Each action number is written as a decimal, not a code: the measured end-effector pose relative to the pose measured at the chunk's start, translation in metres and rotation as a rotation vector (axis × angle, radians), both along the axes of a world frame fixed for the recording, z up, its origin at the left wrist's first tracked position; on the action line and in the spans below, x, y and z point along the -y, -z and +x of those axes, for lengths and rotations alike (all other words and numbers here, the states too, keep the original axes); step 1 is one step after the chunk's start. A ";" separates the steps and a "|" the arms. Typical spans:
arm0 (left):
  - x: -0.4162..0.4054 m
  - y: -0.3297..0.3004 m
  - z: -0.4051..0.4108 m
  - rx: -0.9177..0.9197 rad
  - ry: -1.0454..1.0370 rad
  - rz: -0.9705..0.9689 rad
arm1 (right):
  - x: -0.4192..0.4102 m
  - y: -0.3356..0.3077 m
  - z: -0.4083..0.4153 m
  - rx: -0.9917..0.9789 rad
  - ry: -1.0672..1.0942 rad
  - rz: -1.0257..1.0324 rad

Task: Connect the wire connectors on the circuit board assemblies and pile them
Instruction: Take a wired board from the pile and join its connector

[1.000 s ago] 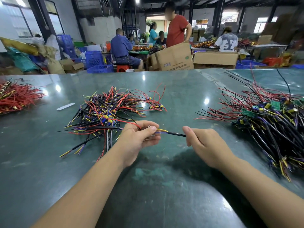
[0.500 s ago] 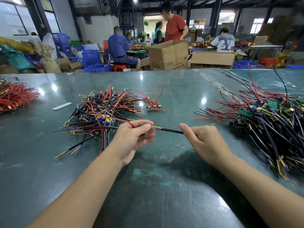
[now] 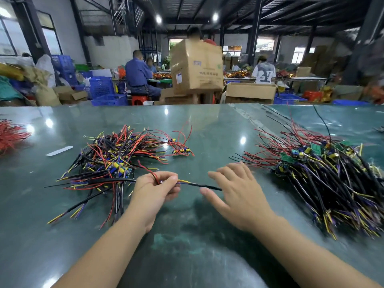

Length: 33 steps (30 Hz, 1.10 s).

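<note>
Both forearms reach forward over the green counter [image 3: 187, 246]. The left hand [image 3: 154, 190] pinches a joined wire [image 3: 199, 184] between thumb and fingers, with a red lead looping up out of the grip. The black sleeved section runs rightward from that pinch, with a yellow and purple joint just beside the fingertips. The right hand [image 3: 239, 194] is spread, fingers straight, holding nothing; its palm side sits just beside the free black end, and contact cannot be confirmed.

Handling judgement: the wire is light, limp and thin, so it will sag and snag. Best hold is on the stiffer sleeved section or close to the joint, not on the bare leads. Pulling on a lead risks opening the connection.

Left of and beyond the left hand lies 1 loose wire pile [image 3: 112, 163] of black, red, yellow and purple leads with small boards. Right of the right hand lies a larger pile [image 3: 324, 173] showing green boards. Which pile receives finished pieces cannot be told. Far left, a red wire bundle [image 3: 10, 135] sits at the counter edge.
</note>
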State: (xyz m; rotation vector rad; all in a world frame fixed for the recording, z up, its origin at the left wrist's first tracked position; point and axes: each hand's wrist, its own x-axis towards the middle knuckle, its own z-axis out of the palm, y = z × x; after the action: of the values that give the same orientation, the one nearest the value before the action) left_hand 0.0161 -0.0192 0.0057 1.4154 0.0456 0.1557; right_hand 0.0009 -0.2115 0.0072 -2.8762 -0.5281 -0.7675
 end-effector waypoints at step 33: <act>-0.011 -0.012 -0.004 0.097 0.107 0.042 | 0.133 -0.039 0.019 0.275 0.893 0.555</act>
State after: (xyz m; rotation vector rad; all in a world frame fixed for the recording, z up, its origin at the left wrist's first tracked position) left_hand 0.0124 -0.0080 0.0179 1.4464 -0.1140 0.1372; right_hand 0.0204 -0.3443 0.0464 -2.3801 0.8903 -1.1703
